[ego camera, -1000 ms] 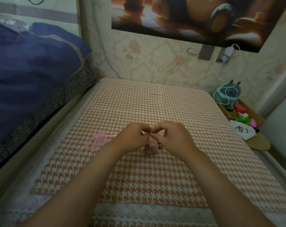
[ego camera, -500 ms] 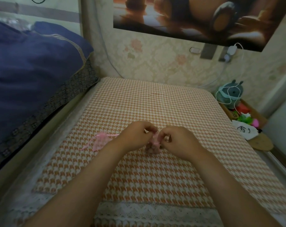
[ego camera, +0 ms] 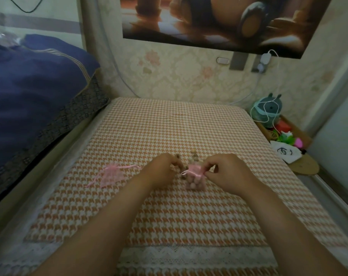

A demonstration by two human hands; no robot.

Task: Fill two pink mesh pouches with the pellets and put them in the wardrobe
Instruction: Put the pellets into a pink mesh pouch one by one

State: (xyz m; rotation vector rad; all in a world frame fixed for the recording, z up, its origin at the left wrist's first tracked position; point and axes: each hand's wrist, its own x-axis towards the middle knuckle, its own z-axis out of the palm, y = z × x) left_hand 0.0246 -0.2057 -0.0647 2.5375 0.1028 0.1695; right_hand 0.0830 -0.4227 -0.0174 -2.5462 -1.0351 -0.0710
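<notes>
Table cover (ego camera: pixel 169 124): matt woven houndstooth cloth, lace trim. Pouches (ego camera: pixel 111 174): sheer pink mesh, ribbon drawstrings. Bedding (ego camera: pixel 33 86): soft matt cloth.

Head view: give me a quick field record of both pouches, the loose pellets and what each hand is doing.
surface: houndstooth cloth on the table
filled pouch: between the hands, standing on the cloth, pellets visible through the mesh, neck gathered
empty pouch: flat on the cloth, left of the left hand, apart from it, drawstrings loose
loose pellets: small pile just behind the filled pouch
left hand: fingers pinched at the drawstring end, grip partly hidden
right hand: pinching the filled pouch's neck
wardrobe: not identifiable in view
</notes>
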